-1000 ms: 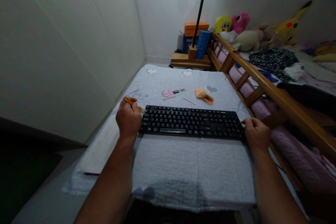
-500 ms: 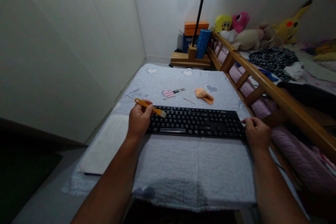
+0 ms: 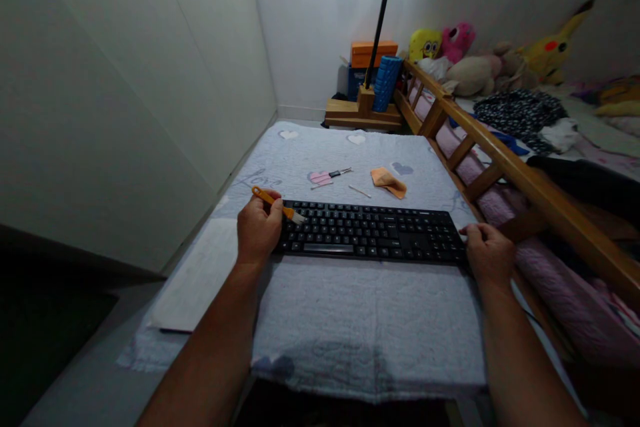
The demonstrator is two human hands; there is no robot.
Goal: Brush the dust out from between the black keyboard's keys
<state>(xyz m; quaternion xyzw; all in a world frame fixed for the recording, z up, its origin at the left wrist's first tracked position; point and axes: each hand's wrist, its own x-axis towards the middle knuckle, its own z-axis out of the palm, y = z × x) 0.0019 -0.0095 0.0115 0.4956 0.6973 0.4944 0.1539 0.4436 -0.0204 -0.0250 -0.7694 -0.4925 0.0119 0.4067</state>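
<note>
A black keyboard (image 3: 370, 232) lies flat on a pale blue quilted cloth (image 3: 370, 320). My left hand (image 3: 259, 227) is closed around an orange-handled brush (image 3: 287, 213), whose pale bristles are over the keys at the keyboard's left part. At the right end, my right hand (image 3: 489, 251) has its fingers closed on the keyboard's edge. Beyond the keyboard lie an orange cloth (image 3: 389, 183), a small black-and-metal tool (image 3: 341, 173) and two thin white swabs, one (image 3: 360, 191) left of the orange cloth.
A white flat object (image 3: 200, 280) lies at the left of the cloth. Along the right runs a wooden rail (image 3: 505, 160), with plush toys behind it. A wooden stand (image 3: 363, 110) with a black pole is past the far edge. White panels rise on the left.
My left hand has moved a little to the left with the brush, and the bristles have shifted left over the keys and look more splayed. My right hand is almost unmoved.
</note>
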